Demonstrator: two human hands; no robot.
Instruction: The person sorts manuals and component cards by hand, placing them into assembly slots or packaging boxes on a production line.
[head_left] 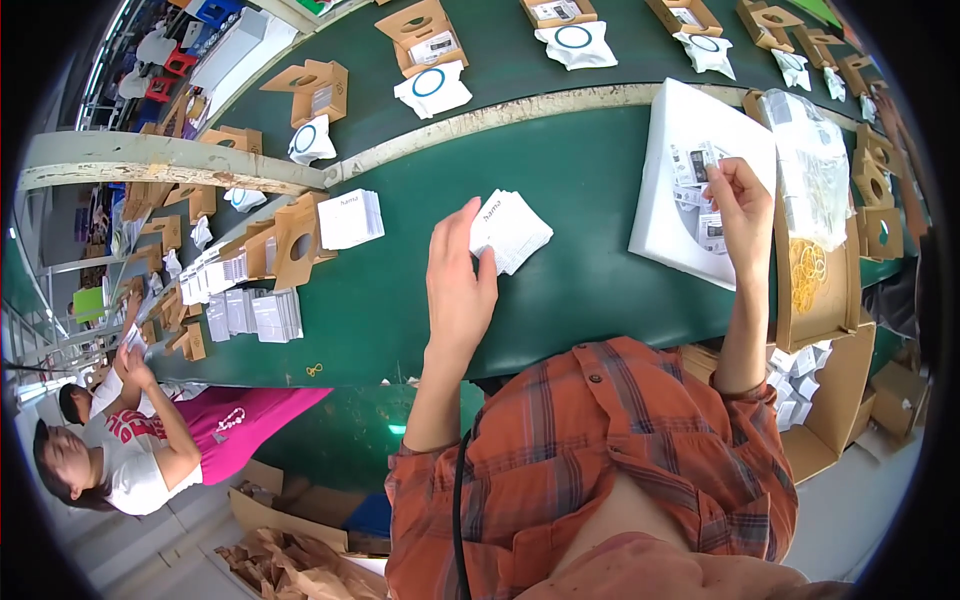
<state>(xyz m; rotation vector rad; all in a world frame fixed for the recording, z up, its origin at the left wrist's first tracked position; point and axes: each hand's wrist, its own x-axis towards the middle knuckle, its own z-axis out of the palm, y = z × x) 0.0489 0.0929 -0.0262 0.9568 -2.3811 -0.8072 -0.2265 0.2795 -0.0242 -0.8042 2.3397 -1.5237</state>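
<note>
Left hand (460,285), fingers spread at booklet stack (520,233), right hand (742,205), fingers pinching printed label (698,158) above foam block (700,112)

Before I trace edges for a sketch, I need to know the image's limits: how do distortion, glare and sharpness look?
In the head view, strong fisheye bending curves the pale rail; in the head view, glints streak the clear plastic bag, and the corners fall to black; in the head view, the left hand and right hand look reasonably sharp.

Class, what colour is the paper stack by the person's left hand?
White, with dark print on top; the paper stack shows best in the head view.
</note>
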